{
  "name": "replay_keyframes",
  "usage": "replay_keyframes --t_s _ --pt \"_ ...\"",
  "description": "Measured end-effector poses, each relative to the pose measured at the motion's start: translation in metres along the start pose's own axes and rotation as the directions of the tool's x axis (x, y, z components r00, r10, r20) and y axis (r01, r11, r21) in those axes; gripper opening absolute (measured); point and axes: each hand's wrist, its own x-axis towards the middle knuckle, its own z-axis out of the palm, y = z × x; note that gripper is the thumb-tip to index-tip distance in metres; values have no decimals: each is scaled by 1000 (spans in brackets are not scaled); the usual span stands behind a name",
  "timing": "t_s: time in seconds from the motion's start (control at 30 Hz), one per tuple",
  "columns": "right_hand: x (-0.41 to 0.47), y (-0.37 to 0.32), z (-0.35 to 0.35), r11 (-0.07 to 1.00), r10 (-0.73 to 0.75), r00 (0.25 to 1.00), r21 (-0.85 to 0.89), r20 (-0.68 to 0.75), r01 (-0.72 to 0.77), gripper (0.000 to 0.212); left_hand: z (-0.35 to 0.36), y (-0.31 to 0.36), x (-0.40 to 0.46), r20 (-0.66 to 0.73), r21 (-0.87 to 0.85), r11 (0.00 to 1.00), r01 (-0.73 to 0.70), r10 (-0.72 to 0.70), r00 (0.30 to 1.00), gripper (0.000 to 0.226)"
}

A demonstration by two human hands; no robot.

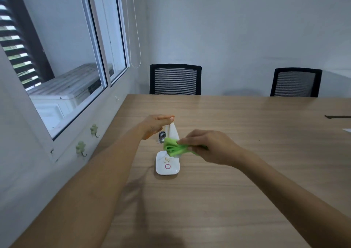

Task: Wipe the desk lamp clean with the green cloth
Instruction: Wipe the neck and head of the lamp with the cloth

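Light wood-grain desk [237, 171] fills the lower frame, running back to a pale grey wall. Small white desk lamp [168, 164] sits on the desk near its left edge, folded head pointing up, square base flat on the wood with a pink ring button and some crumbs or specks on top. A metal hinge part shows just behind the lamp arm.

Left hand [155, 125] pinches the top tip of the lamp head between thumb and fingers, holding it upright. Right hand [207, 146] is clenched around the bunched green cloth [173, 148], which is pressed against the lower part of the lamp arm, just above the base. Both forearms are bare and reach in from the bottom corners.

Two black mesh-back chairs [175, 79] stand at the far side of the desk, well apart. Sliding window [76, 57] with white frame on the left wall; an outdoor AC unit and dark louvres show through the glass. Blind cord hangs beside the window frame. Two clover-shaped wall hooks [81, 148] are below the sill. A dark flat object [338, 116] lies at the far right desk edge, too small to identify.
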Motion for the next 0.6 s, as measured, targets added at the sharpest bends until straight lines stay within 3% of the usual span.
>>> replay_keyframes --t_s 0.1,0.2,0.27,0.4,0.5,0.6 --pt "-9 -2 -5 996 -56 998 74 1 56 36 0 1 -1 -1 11 1000 1 -1 1000 35" --pt "9 14 -7 994 56 989 105 -140 -42 33 -1 -1 3 -6 -17 1000 13 -13 1000 19" --pt "24 25 -4 988 144 969 75 -200 -132 32 0 -1 4 -7 -4 1000 11 -11 1000 25" --pt "32 19 13 984 177 978 54 -109 -172 34 1 1 6 -31 -20 1000 7 -7 999 23" --pt "14 6 17 991 103 990 95 -92 -94 35 0 -1 6 -21 -32 999 9 -10 1000 34" --pt "-6 -10 8 996 -24 999 92 38 20 36 0 -1 5 -10 -23 1000 15 -15 1000 39"
